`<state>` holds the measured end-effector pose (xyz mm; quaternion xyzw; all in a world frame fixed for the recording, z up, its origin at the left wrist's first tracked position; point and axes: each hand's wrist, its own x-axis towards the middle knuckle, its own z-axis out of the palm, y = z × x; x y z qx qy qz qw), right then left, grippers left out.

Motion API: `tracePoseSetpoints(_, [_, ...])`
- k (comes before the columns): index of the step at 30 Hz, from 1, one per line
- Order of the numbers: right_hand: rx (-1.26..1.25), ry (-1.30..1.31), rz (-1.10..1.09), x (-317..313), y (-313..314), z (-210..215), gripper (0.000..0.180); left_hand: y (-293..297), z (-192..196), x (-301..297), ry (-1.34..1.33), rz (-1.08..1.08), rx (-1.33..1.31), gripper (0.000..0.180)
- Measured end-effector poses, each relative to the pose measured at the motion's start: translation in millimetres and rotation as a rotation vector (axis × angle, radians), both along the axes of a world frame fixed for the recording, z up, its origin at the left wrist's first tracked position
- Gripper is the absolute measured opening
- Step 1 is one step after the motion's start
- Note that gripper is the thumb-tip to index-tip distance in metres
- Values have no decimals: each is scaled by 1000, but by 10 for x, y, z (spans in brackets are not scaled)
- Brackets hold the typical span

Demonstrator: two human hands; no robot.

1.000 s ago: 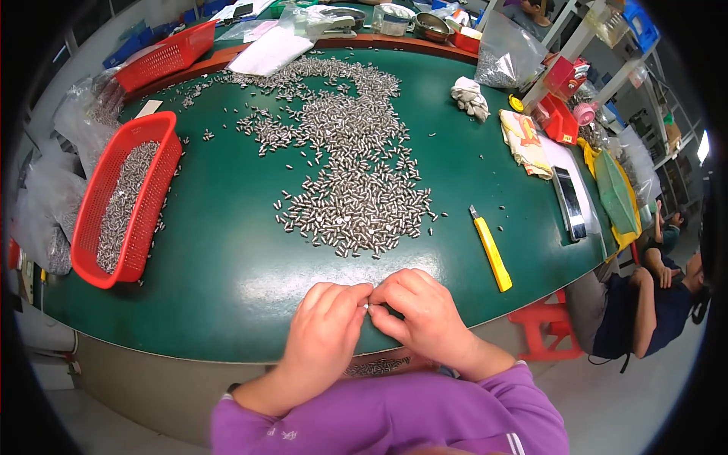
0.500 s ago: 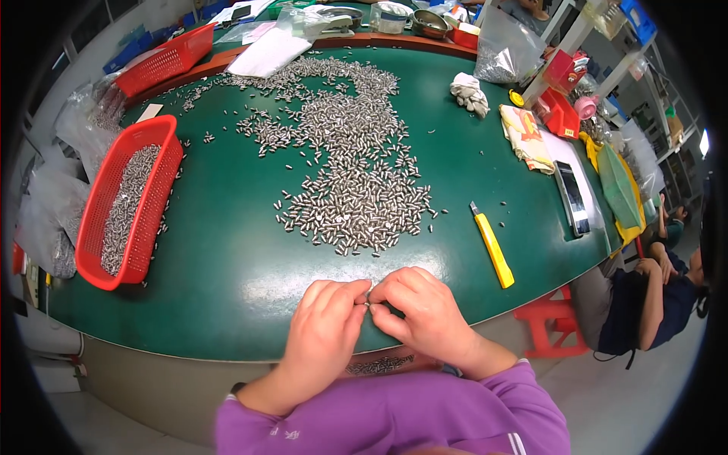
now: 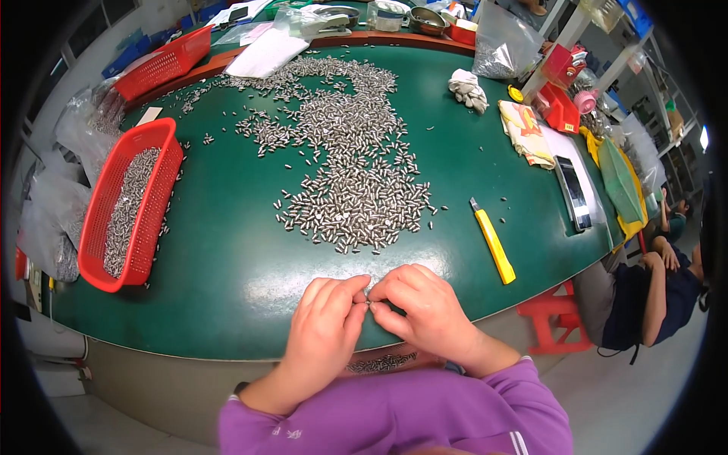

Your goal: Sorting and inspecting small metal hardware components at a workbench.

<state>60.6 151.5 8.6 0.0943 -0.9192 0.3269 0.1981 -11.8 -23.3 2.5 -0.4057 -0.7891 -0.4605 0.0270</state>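
Note:
My left hand (image 3: 324, 313) and my right hand (image 3: 415, 305) meet fingertip to fingertip over the near edge of the green table (image 3: 220, 227). Both are closed in a pinch on one small metal part (image 3: 368, 303), mostly covered by the fingers. Beyond them spreads a large heap of small silvery, bullet-shaped metal pieces (image 3: 356, 205). Below the table edge, close to my body, a container holding more small metal pieces (image 3: 383, 363) shows in part.
At the left stands a red perforated basket (image 3: 85, 262) with metal pieces inside. A yellow utility knife (image 3: 494, 246) lies right of my hands. Farther right are a phone (image 3: 572, 193), a folded cloth (image 3: 525, 135) and white gloves (image 3: 468, 91). Someone in dark clothes (image 3: 633, 303) sits at the right.
My hands stay pinched together in nearly the same spot, with only slight finger movement. The whole view has shifted a little; the things on the table lie as before.

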Motion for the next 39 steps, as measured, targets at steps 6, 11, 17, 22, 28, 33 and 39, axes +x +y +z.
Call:
tracePoseSetpoints(6, [2, 15, -2, -1, -2, -8, 14, 2, -2, 0, 11, -10, 16, 40])
tracePoseSetpoints(11, [9, 26, 4, 4, -1, -28, 14, -1, -12, 13, -37, 9, 24, 41])
tracePoseSetpoints(17, [2, 21, -2, 7, -6, -24, 15, -4, -10, 4, -25, -5, 20, 43])
tracePoseSetpoints(22, [3, 11, -23, 15, -10, -24, 15, -14, -12, 2, -40, -16, 20, 43])
tracePoseSetpoints(28, [-9, 12, -2, 6, 9, -42, 16, -23, -8, 5, -65, -16, 20, 40])
tracePoseSetpoints(33, [-7, 4, 19, 3, 28, -27, 17, -27, -15, 12, -72, -1, 27, 38])
tracePoseSetpoints(39, [-7, -21, 21, 7, 36, -5, 18, -32, -31, -3, -57, -15, 36, 39])
